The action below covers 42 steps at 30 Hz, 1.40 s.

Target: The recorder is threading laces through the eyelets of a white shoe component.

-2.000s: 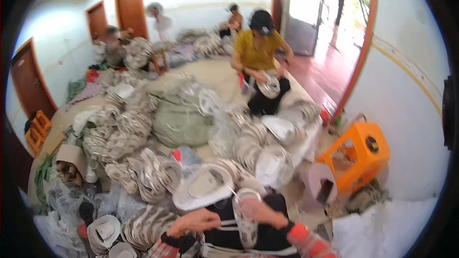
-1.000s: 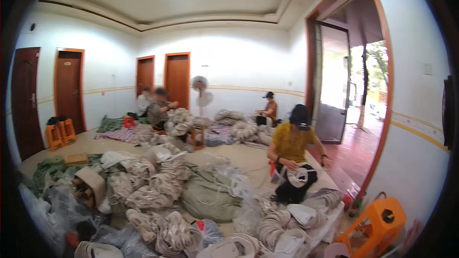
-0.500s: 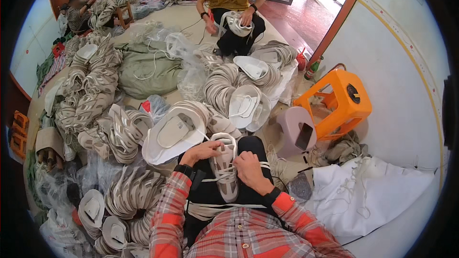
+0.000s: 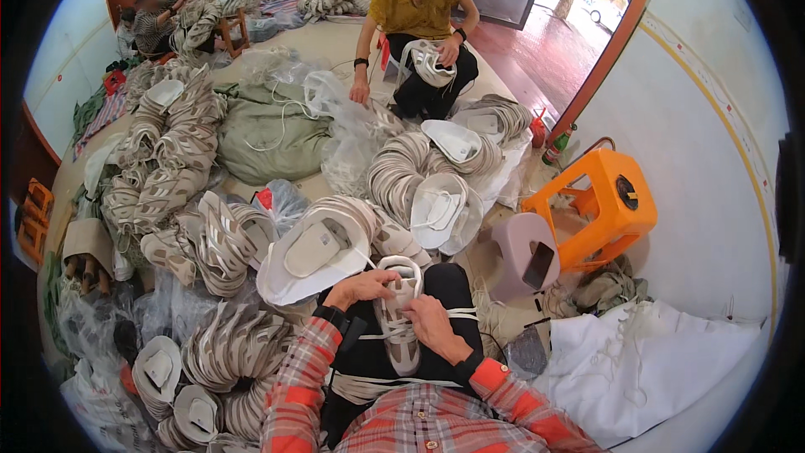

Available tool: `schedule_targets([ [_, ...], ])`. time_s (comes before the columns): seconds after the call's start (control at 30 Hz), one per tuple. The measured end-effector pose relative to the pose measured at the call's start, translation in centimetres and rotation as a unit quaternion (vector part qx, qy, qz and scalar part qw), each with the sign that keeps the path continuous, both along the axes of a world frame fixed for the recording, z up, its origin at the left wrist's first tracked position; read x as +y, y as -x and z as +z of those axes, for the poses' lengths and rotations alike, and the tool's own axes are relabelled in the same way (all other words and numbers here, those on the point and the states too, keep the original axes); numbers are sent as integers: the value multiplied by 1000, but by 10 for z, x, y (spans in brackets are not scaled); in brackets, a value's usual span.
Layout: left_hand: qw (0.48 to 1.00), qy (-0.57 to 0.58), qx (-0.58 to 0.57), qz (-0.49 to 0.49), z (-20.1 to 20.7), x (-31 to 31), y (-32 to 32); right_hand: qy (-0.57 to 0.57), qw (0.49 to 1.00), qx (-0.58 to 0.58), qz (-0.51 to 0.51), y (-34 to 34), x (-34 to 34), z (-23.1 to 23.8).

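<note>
A beige and grey lace-up shoe upper (image 4: 402,340) lies along my lap, its collar pointing away from me. My left hand (image 4: 362,285) grips its upper left side near the tongue, thumb and fingers closed. On the opposite side my right hand (image 4: 438,327) is pinched at the lace holes; whatever sits between those fingertips is too small to make out. Pale laces cross the front of the upper. A bundle of loose laces (image 4: 377,387) rests across my thighs below the toe.
Nested shoe uppers (image 4: 323,247) lie just beyond my knees, with more stacks (image 4: 231,344) at left. To the right stand a mauve stool (image 4: 513,256) with a phone (image 4: 539,265), an orange stool (image 4: 599,201) and a white cloth (image 4: 646,361). A co-worker (image 4: 419,8) sits ahead holding another upper.
My right hand's fingertips have come inward over the shoe upper's edge. The whole view has shifted slightly. The co-worker's free hand has reached down to the pile and plastic beside them.
</note>
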<state>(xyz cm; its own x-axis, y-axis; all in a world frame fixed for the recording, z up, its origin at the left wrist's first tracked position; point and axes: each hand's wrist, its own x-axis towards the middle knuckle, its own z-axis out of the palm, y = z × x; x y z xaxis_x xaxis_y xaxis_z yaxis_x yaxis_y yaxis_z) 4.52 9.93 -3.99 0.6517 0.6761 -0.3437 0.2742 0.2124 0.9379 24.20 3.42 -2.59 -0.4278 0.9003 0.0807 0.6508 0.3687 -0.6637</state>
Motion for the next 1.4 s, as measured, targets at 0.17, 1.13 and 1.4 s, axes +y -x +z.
schedule_targets([
  [0.17, 1000, -1, -5, -7, -2, 14, 2, 40, 995, 91, 8, 14, 10, -5],
  [1.13, 953, 59, -14, 296, 54, -91, -41, 182, 978, 98, 24, -55, -26, 51],
  [1.4, 957, -53, -3, 285, 56, -100, -7, 121, 983, 83, 107, -48, 8, 16],
])
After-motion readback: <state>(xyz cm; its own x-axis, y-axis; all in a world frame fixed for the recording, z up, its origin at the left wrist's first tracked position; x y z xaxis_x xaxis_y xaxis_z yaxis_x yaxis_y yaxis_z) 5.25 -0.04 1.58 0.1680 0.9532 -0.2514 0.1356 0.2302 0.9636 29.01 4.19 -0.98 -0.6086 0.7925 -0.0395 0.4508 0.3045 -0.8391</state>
